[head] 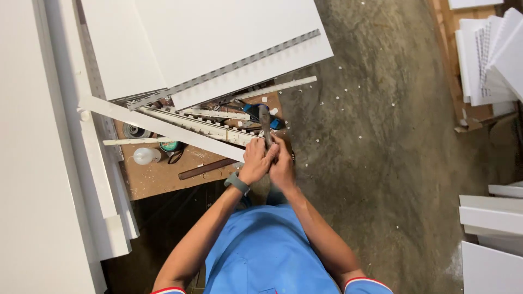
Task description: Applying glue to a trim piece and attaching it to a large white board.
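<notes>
Closest to me, my left hand [255, 162], with a grey band on its wrist, and my right hand [281, 163] press together, both clenched around the lower end of a slim dark tool [265, 124]. Its long axis runs nearly straight away from me, shaft rising out of my fists and tip reaching over the clutter beyond. Both hands sit equally near it, left slightly lower on the grip as far as I can tell. Just past my knuckles a long white strip [163, 128] slants across the brown workbench [158, 177], its near end touching my left hand. A blue item [254, 111] lies beside the tool's tip. Farther off, a perforated metal rail [229, 68] rests on a broad white panel [207, 38].
</notes>
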